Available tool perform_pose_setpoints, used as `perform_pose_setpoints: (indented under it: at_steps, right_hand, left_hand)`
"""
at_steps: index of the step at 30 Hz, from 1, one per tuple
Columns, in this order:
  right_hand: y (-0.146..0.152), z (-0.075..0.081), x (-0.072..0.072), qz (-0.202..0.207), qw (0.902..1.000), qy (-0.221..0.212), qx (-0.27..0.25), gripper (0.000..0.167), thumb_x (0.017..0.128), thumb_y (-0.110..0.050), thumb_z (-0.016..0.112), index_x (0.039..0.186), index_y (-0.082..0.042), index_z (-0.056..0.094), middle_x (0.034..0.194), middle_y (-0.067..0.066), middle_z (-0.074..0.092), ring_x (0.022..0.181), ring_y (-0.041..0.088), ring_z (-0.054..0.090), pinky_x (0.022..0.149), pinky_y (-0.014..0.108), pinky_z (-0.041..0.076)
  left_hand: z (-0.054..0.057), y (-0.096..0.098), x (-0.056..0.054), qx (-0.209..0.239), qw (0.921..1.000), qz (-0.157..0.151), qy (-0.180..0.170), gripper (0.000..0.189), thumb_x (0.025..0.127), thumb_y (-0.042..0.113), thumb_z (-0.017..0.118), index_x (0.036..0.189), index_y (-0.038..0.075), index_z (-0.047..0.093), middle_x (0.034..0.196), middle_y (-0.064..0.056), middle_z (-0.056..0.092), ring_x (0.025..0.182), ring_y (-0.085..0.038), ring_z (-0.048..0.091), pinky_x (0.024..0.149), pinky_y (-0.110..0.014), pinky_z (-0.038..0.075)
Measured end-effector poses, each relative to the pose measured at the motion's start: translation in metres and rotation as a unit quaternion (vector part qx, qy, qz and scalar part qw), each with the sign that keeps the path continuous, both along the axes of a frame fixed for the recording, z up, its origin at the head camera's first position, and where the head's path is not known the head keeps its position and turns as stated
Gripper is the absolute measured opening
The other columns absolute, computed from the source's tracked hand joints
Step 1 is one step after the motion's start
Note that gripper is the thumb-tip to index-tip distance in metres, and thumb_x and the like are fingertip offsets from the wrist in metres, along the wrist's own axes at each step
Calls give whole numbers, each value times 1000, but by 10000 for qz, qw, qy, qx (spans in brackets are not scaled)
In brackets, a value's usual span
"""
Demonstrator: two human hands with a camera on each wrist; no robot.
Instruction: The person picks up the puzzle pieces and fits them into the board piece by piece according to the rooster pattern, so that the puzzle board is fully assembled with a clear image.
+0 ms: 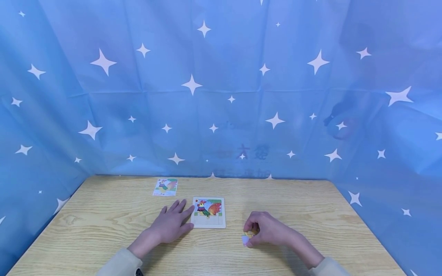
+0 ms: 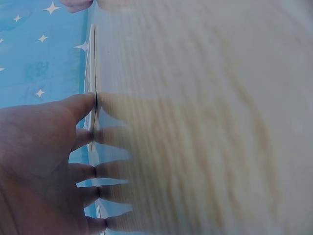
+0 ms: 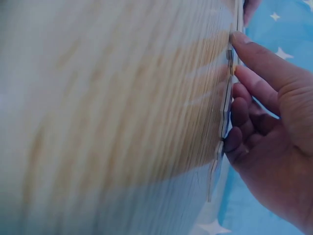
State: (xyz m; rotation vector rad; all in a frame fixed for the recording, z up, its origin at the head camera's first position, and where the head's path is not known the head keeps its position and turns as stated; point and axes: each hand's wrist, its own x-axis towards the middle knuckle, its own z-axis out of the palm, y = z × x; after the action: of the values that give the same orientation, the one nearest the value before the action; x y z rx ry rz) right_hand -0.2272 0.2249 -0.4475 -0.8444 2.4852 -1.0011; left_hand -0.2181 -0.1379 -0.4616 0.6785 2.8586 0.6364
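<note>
Apparently, right of the puzzle [image 1: 207, 223], a piece [image 1: 245, 240] is being picked up, pinched by the right hand [image 1: 269, 229]; the puzzle is touched by the left hand [image 1: 170, 227], fingers apart. Careful alignment seems needed next.

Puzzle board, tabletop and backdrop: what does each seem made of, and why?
The puzzle board looks like wood or card, smooth, with flat pale edges. The tabletop seems wood or printed laminate, slightly glossy: grain and reflections show. The backdrop may be fabric or plastic, faintly shiny, creased.
</note>
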Motion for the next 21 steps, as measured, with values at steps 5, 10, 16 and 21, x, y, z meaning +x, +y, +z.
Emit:
perform_pose_setpoints:
  at_steps: [5,10,16,21]
  right_hand:
    - [-2,2,0,-7,10000,2,66,29,79,-20,91,97,-16,69,89,-3,60,77,10,54,67,26,49]
    - [-4,4,1,25,9998,-180,40,31,78,-18,92,95,-15,65,86,-1,61,75,10,55,65,26,49]
    - [-5,4,-1,117,9998,-110,-128,30,79,-17,91,95,-16,65,82,-2,63,72,7,56,64,25,50]
    - [-8,6,-2,-8,9995,-146,-283,22,82,-13,87,92,-15,68,78,-5,64,70,7,59,63,24,51]
  left_hand:
    - [4,1,1,-28,10000,6,-49,60,105,39,57,155,9,46,161,-27,31,150,-48,24,112,-74,21]
    - [4,1,2,-46,10000,37,-67,60,105,39,58,155,9,46,161,-27,32,150,-47,24,111,-74,21]
    - [1,1,0,-25,10000,57,-2,59,105,39,58,155,10,47,161,-27,32,150,-47,24,111,-74,21]
    - [8,3,3,-113,9998,126,-101,60,104,41,59,155,11,47,161,-25,32,150,-46,25,112,-73,22]
